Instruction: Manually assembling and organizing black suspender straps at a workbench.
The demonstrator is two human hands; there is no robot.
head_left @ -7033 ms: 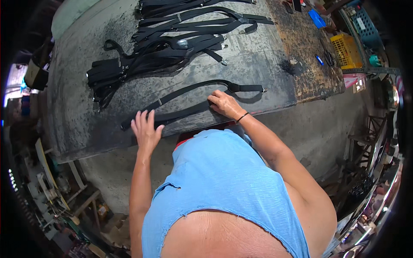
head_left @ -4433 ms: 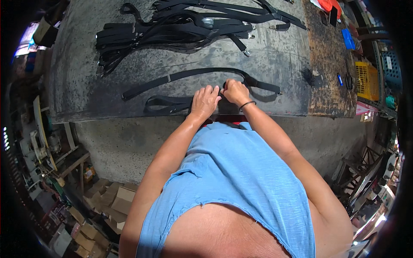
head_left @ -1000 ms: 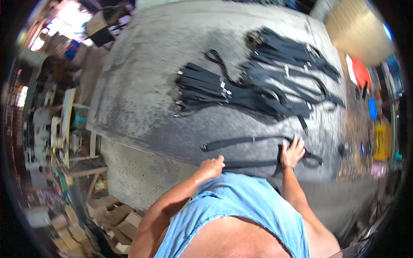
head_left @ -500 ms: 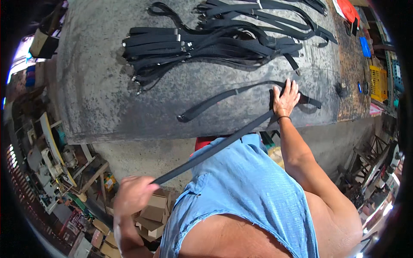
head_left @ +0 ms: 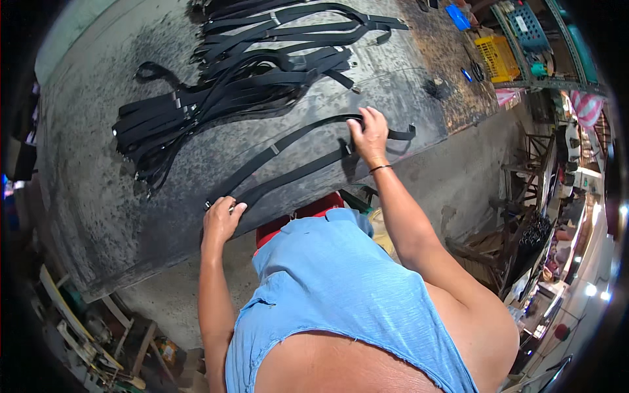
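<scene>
A pair of black suspenders (head_left: 296, 174), made of flat straps with metal adjusters, lies along the near edge of the grey worktable. Its two long straps run side by side, bowed apart in the middle. At their left ends my left hand (head_left: 221, 221) is closed, fingers and thumb pinching the strap ends by a small metal clip. My right hand (head_left: 371, 139) bends over the other end where the straps come together, its fingers and thumb around them. A short tail curls out past that hand to the right. What lies under the right palm is hidden.
Beyond the hands, a thick bundle of black suspenders (head_left: 216, 98) lies on the worktable (head_left: 85, 216), with more straps (head_left: 308, 26) behind it. A blue item (head_left: 458, 18) and a yellow basket (head_left: 495, 59) are at the far right. A red seat (head_left: 298, 218) shows below the table edge.
My left hand has come up from low on the left to the table edge, laying the long strap beside the other. My right hand's fingers have bent. The view has turned rightward.
</scene>
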